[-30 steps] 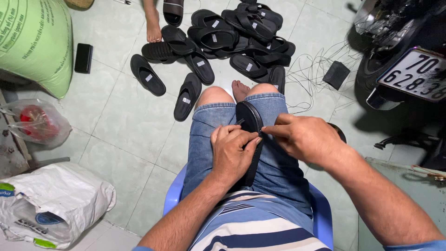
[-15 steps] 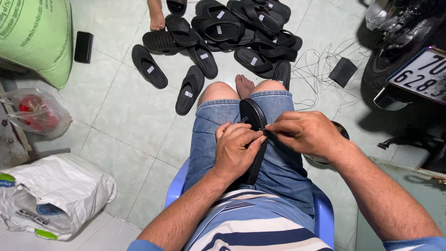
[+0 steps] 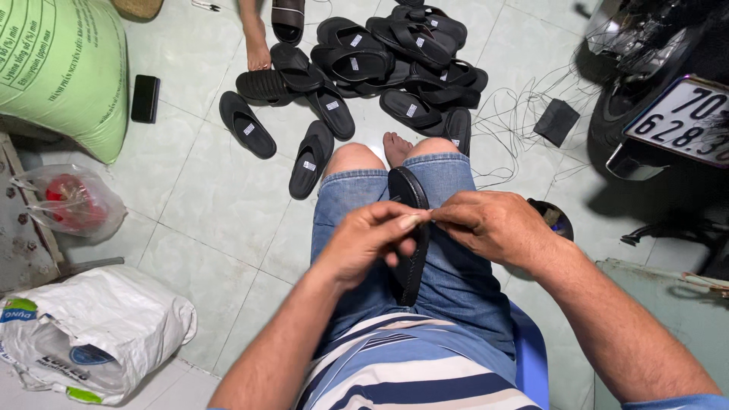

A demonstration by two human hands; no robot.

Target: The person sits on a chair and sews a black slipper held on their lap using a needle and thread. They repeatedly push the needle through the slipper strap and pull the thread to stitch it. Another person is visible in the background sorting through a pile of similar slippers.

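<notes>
Both hands have lifted slightly off the black sandal [image 3: 408, 228] on the lap, left hand [image 3: 370, 241] and right hand [image 3: 490, 225] pinching together over it on what may be thread, while the pile of sandals [image 3: 380, 61] far on the floor waits.

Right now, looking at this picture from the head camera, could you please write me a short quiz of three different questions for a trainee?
1. True or false: the black rubber slide sandal lies across the person's lap.
2. Which hand is nearer the green woven sack: the left hand or the right hand?
3. Where is the flat black phone? A) on the blue plastic chair; B) on the pale tiled floor beside the sack; C) on the pile of black sandals.

Key: 1 true; 2 left hand; 3 B.
</notes>
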